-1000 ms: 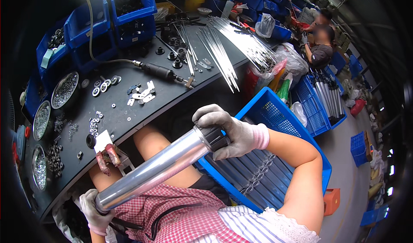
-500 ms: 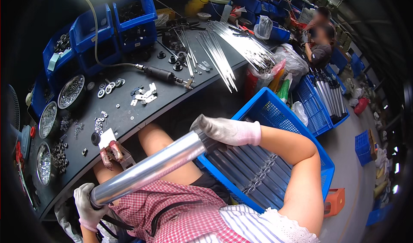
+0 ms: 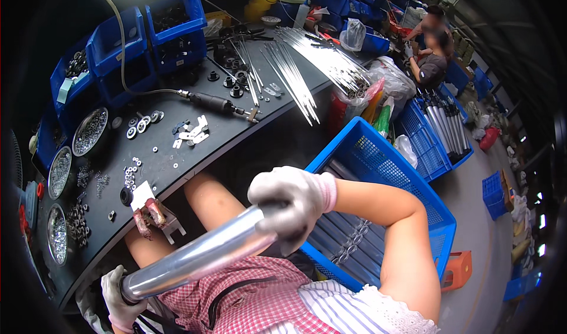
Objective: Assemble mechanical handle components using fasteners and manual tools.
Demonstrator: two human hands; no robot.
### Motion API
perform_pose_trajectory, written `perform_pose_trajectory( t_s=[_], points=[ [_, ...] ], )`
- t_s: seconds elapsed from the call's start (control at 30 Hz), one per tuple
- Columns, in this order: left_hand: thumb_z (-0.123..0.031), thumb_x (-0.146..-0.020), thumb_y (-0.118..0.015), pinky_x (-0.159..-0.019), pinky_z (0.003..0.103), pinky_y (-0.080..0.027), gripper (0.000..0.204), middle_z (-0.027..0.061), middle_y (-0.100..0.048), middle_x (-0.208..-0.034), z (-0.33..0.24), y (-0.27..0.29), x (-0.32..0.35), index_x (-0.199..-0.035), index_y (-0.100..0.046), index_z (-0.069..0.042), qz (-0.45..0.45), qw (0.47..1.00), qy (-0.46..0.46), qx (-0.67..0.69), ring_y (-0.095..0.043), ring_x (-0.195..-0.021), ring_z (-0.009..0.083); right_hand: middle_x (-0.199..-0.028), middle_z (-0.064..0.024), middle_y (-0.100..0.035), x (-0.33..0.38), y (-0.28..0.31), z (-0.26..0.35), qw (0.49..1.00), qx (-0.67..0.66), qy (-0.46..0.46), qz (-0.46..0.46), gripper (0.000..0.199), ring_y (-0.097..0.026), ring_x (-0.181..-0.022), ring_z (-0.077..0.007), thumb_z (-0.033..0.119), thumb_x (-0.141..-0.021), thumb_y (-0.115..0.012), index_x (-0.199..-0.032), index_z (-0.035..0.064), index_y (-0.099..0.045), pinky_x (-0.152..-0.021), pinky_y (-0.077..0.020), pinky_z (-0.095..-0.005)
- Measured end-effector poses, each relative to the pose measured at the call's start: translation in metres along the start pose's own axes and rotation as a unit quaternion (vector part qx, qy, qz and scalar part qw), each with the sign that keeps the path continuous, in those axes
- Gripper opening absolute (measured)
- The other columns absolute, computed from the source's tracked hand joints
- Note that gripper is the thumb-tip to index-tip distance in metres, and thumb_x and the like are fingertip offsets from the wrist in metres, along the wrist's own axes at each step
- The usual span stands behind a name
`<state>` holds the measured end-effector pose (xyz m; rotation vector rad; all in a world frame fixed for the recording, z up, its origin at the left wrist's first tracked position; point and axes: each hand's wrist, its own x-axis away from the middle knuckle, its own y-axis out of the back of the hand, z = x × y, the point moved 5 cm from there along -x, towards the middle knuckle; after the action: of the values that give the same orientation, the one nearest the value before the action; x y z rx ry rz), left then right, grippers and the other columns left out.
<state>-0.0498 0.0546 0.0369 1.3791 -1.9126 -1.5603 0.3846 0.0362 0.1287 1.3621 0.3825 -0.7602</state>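
A thick shiny metal tube [image 3: 198,252] lies slantwise across my lap, its right end higher than its left. My left hand [image 3: 120,295], in a white glove, is closed round the lower left end, where a dark rim shows. At the upper right end my gloved right hand [image 3: 289,207] curls its fingers round the tube; it is slightly blurred and hides that end. Below and right of that hand, a blue plastic crate [image 3: 407,171] holds several long dark-grey tubes [image 3: 348,230]. At the bench edge, near my knee, sits a small fixture [image 3: 150,210] with worn, wrapped prongs.
On the dark workbench [image 3: 195,133] lie a pneumatic screwdriver [image 3: 209,102], metal rods [image 3: 289,80], washers and bowls of small parts [image 3: 91,132]. Blue bins [image 3: 118,38] line its back. An orange stool [image 3: 458,270] stands right of the crate. Two people [image 3: 434,59] sit at the far right.
My right hand has turned from lying along the tube's end with fingers extended to wrapping over it. The tube's right end has shifted left and slightly down. My left hand keeps its grip.
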Motion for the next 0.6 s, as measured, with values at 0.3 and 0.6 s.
perform_pose_trajectory(
  t_s=[0.3, 0.6],
  points=[
    [-0.012, -0.046, -0.074, -0.089, 0.041, -0.043, 0.078, 0.014, -0.058, -0.102, 0.016, 0.004, 0.003, -0.12, -0.053, -0.001, -0.029, 0.998, 0.051, 0.013, -0.055, -0.095, 0.0327, -0.08, -0.0132, -0.057, -0.012, -0.016, -0.02, 0.988, 0.016, -0.109, 0.11, 0.036, -0.06, -0.07, -0.0267, 0.022, -0.075, -0.07, -0.102, -0.0004, -0.063, -0.066, -0.0524, -0.0332],
    [-0.009, -0.049, -0.069, -0.092, 0.042, -0.042, 0.069, 0.017, -0.057, -0.106, 0.021, 0.004, 0.018, -0.116, -0.054, 0.0, -0.041, 0.998, 0.038, 0.0, -0.054, -0.101, 0.035, -0.079, -0.009, -0.062, -0.024, -0.018, -0.034, 0.995, 0.086, -0.003, 0.047, 0.077, -0.065, -0.069, -0.0281, 0.052, -0.074, -0.073, -0.124, 0.0006, -0.047, -0.066, -0.0519, -0.0335]
  ],
)
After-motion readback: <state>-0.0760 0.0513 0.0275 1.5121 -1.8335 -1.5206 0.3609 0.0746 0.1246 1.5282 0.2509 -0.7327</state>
